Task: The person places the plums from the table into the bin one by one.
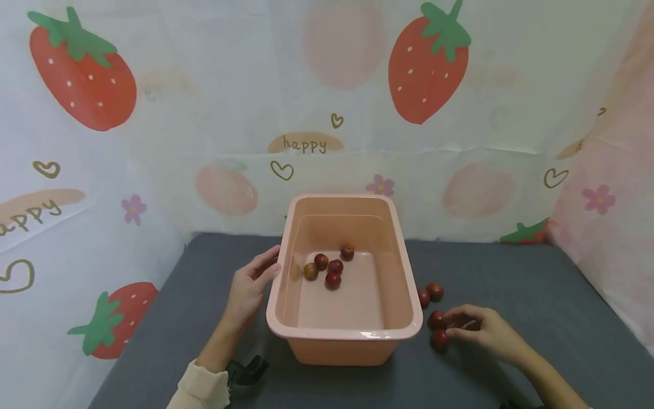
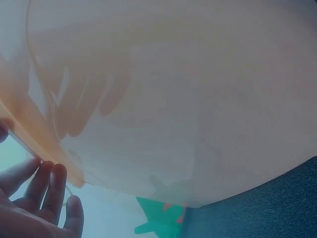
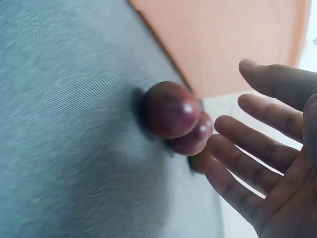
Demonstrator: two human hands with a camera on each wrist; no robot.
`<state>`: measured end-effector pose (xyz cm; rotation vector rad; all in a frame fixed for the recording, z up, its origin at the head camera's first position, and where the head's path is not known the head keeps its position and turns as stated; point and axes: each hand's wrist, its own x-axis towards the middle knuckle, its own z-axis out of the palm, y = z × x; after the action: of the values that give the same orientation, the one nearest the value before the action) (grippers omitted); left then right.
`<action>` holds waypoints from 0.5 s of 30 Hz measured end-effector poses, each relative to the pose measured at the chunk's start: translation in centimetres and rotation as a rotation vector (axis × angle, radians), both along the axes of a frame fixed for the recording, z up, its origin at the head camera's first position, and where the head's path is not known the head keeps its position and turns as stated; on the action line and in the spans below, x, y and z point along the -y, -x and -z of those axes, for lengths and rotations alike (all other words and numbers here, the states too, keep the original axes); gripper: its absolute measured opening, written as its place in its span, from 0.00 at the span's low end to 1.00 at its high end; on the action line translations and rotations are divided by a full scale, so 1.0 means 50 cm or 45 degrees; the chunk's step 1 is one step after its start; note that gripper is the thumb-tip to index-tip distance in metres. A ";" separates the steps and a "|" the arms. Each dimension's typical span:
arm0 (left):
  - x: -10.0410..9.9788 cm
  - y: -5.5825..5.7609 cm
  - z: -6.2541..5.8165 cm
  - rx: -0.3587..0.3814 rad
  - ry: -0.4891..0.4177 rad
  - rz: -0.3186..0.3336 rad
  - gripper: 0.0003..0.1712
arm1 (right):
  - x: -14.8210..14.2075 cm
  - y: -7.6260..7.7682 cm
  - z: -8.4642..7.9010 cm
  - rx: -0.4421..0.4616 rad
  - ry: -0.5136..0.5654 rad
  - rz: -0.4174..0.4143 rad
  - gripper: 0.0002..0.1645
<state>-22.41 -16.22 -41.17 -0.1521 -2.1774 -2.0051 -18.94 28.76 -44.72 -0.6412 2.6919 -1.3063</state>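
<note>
A peach-coloured plastic basin stands on the dark cloth with several dark red plums on its floor. At its left rim, my left hand holds the edge between thumb and fingers. In the left wrist view the fingertips lie right at the rim. On the other side, my right hand is beside two plums, its fingers and thumb close to them. Its fingers are spread and fairly straight in the right wrist view, with nothing between them and the thumb.
Two more plums lie against the basin's right side, farther back. The dark grey tablecloth extends to a pale strawberry-print backdrop behind and at both sides. A black strap is on my left wrist.
</note>
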 end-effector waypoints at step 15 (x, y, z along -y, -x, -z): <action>-0.005 0.001 0.000 0.005 0.000 -0.015 0.25 | 0.008 -0.006 0.032 0.045 -0.098 0.034 0.17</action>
<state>-22.46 -15.98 -41.19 -0.1347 -2.1751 -2.0012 -18.62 28.36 -46.31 -0.5703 2.7160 -1.2015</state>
